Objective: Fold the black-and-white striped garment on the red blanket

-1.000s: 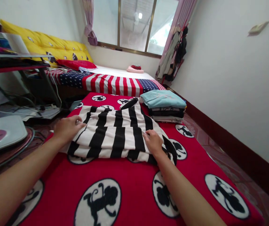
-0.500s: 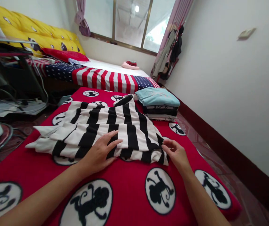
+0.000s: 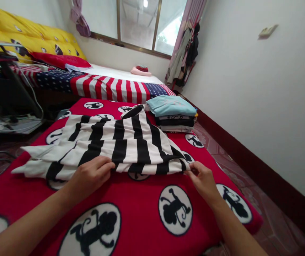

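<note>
Across the red blanket [image 3: 139,206] with its round monkey patches, a striped shirt [image 3: 131,144] lies spread, black and white bands running from the far side toward the near. From where I stand, both hands are on its near edge. The right hand [image 3: 202,179] pinches the near right corner between thumb and fingertips. The left hand [image 3: 91,177] is bent over the same edge, further left, and appears to have a pinch of cloth too, though I can't make out the thumb well.

Between them the edge runs fairly straight, so I'd judge the step in hand to be squaring up that near side. Left of the left hand the cloth is looser — pale ends poke out toward the left of the blanket, and ripples cross the middle.

The next move, to my eye, calls for an even grip at both points and a light, level pull; tugging only at the right corner could skew the stripes. On the far right, touching or nearly touching the shirt, sits a stack of folded clothes [image 3: 172,106] — pale blue on top.
</note>
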Tool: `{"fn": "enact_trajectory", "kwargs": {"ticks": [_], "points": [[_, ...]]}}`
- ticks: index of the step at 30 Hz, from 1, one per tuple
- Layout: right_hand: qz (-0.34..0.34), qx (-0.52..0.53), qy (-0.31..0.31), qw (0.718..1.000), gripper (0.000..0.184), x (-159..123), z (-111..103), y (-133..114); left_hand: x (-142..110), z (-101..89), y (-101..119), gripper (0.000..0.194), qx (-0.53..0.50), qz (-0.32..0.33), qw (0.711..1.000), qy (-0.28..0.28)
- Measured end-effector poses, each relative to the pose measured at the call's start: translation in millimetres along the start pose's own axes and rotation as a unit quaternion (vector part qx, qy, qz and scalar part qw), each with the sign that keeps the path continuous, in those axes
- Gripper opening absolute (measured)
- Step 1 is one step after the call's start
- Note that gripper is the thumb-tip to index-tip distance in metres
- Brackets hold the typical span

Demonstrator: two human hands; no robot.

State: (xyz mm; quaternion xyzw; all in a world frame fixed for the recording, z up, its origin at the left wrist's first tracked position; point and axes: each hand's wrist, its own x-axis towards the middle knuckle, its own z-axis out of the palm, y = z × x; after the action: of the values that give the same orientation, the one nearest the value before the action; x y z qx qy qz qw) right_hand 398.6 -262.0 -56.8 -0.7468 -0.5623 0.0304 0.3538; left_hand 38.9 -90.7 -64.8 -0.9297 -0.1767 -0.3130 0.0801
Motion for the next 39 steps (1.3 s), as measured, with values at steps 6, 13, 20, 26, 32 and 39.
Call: {"fn": "enact_trajectory", "kwargs": {"ticks": [6,13,20,26,32,39], "points": [[0.015,-0.018,-0.031,0.999,0.005,-5.1,-5.9,14.8,16.1,-7.0,4.8,0.027,0.011,-0.059,0.981,-0.186],[0.066,-0.065,0.047,0.995,0.033,-21.4,4.7,-23.9,65.5,-2.9,63.5,0.026,-0.182,-0.083,0.966,-0.161],[0.061,-0.072,0.071,0.993,0.012,-17.6,24.1,-14.5,91.1,77.6,143.5,0.054,-0.273,0.005,0.951,-0.146],[0.064,-0.123,0.065,0.988,0.006,-19.1,30.8,-11.6,88.0,92.5,146.5,0.062,-0.267,0.027,0.952,-0.148],[0.12,-0.121,0.071,0.983,0.005,-16.9,31.7,-3.0,48.8,44.4,93.2,0.024,-0.207,0.026,0.975,-0.074],[-0.195,-0.09,0.122,0.969,0.023,-20.9,33.1,-24.8,-30.7,-19.4,19.5,0.027,-0.011,-0.045,0.999,0.004]]}}
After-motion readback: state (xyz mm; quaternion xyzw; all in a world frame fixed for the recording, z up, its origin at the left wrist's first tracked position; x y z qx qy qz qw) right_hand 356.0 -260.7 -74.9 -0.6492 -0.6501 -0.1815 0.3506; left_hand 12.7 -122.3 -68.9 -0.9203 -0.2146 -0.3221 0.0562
